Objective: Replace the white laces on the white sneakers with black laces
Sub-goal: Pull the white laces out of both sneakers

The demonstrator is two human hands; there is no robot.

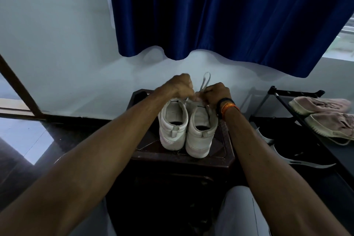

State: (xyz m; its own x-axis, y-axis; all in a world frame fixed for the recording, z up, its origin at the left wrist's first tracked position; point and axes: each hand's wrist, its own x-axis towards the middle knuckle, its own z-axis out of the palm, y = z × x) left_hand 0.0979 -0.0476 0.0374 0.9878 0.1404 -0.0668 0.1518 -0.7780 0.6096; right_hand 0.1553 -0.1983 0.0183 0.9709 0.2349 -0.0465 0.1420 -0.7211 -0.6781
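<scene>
You're pinching the white lace w/ both hands, L hand & R hand clamped at the far end of the sneakers, toes pointing away, loop rising just beyond R grip.

there's just the one view, from a wide-angle camera worn on the person's head, looking forward and steeply down. both forearms run in from the near bottom corners and meet at the left hand and right hand, which sit near the middle of the frame over the white sneakers. those stand on a dark stool close below the lens, heels toward the camera. the view faces a pale wall at the far side, with a blue curtain across the top. the lens bends the edges, taking in a shoe rack at the right.
</scene>
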